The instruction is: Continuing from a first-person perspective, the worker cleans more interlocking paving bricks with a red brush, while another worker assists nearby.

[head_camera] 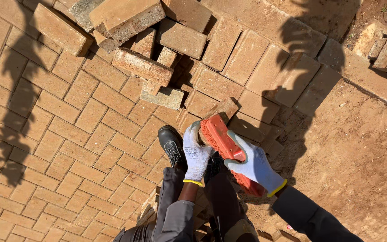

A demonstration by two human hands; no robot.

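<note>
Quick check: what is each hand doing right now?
Left hand: closed on a paving brick, gripping its near end.
Right hand: closed on a red scrubbing brush held against the brick.

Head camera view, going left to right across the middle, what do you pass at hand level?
Laid brick paving → black boot → left hand → red brush → right hand → bare sand.

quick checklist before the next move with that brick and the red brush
1. Left hand grips the brick: ok.
2. Right hand holds the red brush: ok.
3. Bristles against the brick: cannot tell.
4. Both gloves on: ok.
5. Black boot flat on laid paving: ok.
6. Loose brick pile close ahead, stacked unevenly: not ok.
</note>
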